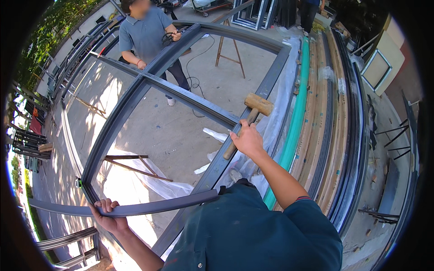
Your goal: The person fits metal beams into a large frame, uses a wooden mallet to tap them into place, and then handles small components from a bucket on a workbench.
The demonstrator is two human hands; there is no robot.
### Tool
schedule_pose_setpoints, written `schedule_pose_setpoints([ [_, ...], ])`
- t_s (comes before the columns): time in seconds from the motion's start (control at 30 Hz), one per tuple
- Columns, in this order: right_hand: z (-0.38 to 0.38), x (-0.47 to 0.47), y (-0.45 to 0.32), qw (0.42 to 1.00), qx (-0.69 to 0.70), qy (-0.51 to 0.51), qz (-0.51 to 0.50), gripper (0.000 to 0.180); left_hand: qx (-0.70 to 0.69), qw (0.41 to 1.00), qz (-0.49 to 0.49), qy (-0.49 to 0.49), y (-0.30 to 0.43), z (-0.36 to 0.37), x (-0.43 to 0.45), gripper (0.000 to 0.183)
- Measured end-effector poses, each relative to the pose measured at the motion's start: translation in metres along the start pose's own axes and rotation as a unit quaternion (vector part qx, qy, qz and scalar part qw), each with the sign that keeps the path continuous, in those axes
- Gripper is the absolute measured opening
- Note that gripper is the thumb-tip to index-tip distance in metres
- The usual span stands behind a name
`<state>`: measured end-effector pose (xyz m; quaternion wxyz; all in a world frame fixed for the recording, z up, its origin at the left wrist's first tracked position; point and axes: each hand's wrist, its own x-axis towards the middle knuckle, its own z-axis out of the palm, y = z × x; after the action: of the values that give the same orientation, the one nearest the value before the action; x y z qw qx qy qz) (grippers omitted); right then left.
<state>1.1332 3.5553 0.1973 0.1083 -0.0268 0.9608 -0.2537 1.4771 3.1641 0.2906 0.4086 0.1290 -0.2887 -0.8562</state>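
Observation:
My left hand [109, 214] is closed around a long dark grey metal profile strip [159, 205], which spans the lower left, its right end near my waist. My right hand [247, 137] grips the handle of a wooden mallet [259, 104] beside the frame's near side bar, the mallet head pointing away from me. Before me lies a large dark grey metal window frame [210, 176] with crossing bars [144, 76], raised on rusty metal trestles [230, 59]. A green tape measure [78, 182] sits at its left corner.
A co-worker [145, 37] stands across the frame, one hand on a bar, a black cable in the other. Wrapped profiles, one in green film [292, 135], are stacked at right beside plastic sheeting [276, 105]. Another person [308, 15] stands at the far right. A cable [195, 81] trails on the ground.

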Motion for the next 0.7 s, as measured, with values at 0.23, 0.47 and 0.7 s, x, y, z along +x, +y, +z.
schedule_pose_setpoints([
  [0.23, -0.026, -0.034, -0.011, 0.996, -0.092, -0.011, -0.013, 0.069, -0.012, 0.999, 0.022, 0.048, 0.010, 0.006, -0.014, 0.043],
  [0.47, -0.063, -0.128, -0.087, 0.959, 0.023, -0.108, -0.261, 0.065, 0.001, 0.992, 0.062, 0.105, 0.023, -0.010, -0.044, 0.045],
  [0.7, 0.031, -0.232, -0.134, 0.789, -0.027, -0.304, -0.534, 0.065, -0.015, 0.984, 0.073, 0.161, 0.036, -0.030, -0.071, 0.045],
])
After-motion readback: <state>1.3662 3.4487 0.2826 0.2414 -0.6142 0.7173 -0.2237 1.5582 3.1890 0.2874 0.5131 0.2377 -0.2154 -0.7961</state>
